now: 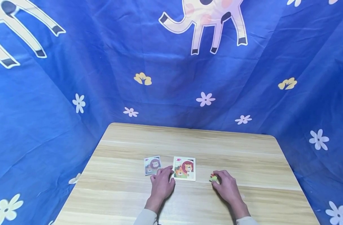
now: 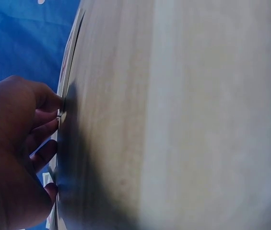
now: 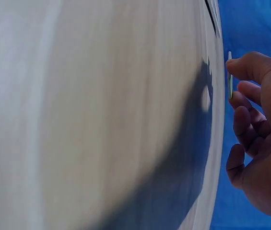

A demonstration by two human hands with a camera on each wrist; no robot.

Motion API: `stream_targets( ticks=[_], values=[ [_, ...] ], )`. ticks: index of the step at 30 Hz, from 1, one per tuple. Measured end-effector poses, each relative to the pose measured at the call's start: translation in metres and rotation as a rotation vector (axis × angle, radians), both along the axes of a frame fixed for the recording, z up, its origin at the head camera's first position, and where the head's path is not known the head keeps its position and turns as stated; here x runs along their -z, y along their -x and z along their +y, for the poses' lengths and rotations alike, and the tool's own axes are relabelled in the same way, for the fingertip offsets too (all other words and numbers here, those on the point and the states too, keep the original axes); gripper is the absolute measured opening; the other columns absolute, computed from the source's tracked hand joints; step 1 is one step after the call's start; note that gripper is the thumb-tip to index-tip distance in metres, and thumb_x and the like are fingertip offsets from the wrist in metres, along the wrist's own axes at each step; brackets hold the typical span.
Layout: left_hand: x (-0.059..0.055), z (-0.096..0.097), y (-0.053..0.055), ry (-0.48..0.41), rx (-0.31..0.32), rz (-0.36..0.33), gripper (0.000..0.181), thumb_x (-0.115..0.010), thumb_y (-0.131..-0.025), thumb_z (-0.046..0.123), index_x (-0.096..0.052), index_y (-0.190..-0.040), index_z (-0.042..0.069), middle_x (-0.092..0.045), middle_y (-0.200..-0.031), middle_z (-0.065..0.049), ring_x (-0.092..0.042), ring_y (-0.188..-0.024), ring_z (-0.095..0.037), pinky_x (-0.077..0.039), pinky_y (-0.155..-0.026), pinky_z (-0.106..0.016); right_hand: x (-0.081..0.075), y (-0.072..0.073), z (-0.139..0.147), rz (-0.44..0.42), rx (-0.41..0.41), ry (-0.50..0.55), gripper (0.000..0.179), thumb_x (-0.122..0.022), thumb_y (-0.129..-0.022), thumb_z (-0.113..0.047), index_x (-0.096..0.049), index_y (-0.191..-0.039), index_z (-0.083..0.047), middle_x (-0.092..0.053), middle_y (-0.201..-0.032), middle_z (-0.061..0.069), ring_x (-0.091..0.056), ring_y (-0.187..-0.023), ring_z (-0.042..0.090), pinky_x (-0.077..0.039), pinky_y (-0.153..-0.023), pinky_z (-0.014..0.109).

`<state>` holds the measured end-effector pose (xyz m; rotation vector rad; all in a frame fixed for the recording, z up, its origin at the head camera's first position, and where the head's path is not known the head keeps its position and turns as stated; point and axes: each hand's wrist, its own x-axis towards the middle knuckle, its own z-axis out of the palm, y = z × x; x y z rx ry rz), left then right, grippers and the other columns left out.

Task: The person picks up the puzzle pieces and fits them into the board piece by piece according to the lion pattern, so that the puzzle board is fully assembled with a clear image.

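A jigsaw puzzle board (image 1: pixel 191 178) with a lion picture lies flat on the table, with a pale gap at its lower right. My left hand (image 1: pixel 162 184) rests at the board's left edge, thumb and forefinger touching it some distance apart. Beside that hand lies a lion picture card (image 1: pixel 149 165), its lower right corner near the fingers. To the right of the board my right hand (image 1: pixel 226 186) pinches a puzzle piece (image 1: pixel 213 177), green with some red. In the right wrist view the puzzle piece (image 3: pixel 230 79) stands edge-on between thumb and fingers, above the tabletop.
The wood-grain table (image 1: pixel 126 200) has rounded far corners. Blue cloth (image 1: pixel 166 97) with flowers and animal figures hangs behind it and at both sides. Shadows of the hands fall on the tabletop.
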<state>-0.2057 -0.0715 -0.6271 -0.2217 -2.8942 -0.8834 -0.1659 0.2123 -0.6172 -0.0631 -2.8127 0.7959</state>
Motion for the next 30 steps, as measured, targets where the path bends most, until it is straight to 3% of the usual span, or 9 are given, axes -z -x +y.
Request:
stream_targets(
  ticks=[6,13,20,30],
  values=[
    [0.0,0.001,0.0,0.0,-0.003,-0.004,0.024,-0.065,-0.078,0.023,-0.068,-0.102,0.021,-0.061,-0.132,0.011,-0.053,-0.11,-0.017,-0.03,-0.083,-0.044,-0.006,0.008,-0.018,-0.04,-0.054,0.043,0.039,-0.079,-0.074,-0.024,-0.07,-0.112,-0.018,-0.066,-0.104,-0.004,-0.065,-0.097,0.016,-0.051,-0.09,0.041],
    [-0.002,0.001,-0.001,0.012,-0.003,-0.007,0.024,-0.065,-0.079,0.022,-0.068,-0.102,0.021,-0.062,-0.132,0.011,-0.053,-0.111,-0.017,-0.03,-0.082,-0.043,-0.004,0.016,-0.036,0.005,-0.113,0.007,0.037,-0.077,-0.072,-0.022,-0.072,-0.108,-0.018,-0.065,-0.098,-0.009,-0.06,-0.087,0.008,-0.049,-0.087,0.042],
    [-0.002,0.001,-0.001,0.005,-0.006,-0.011,0.023,-0.065,-0.079,0.022,-0.068,-0.102,0.021,-0.062,-0.132,0.011,-0.053,-0.111,-0.017,-0.029,-0.082,-0.043,-0.004,0.021,-0.047,0.01,-0.167,-0.015,0.037,-0.076,-0.073,-0.022,-0.072,-0.109,-0.019,-0.065,-0.098,-0.008,-0.055,-0.079,0.005,-0.048,-0.078,0.033],
    [-0.001,0.002,-0.002,0.007,-0.009,0.008,0.022,-0.065,-0.078,0.022,-0.068,-0.1,0.021,-0.062,-0.13,0.011,-0.053,-0.109,-0.017,-0.029,-0.08,-0.042,-0.004,0.028,-0.058,0.014,-0.227,-0.025,0.027,-0.077,-0.074,-0.022,-0.072,-0.101,-0.025,-0.064,-0.098,-0.012,-0.057,-0.084,0.003,-0.047,-0.085,0.038]
  ],
)
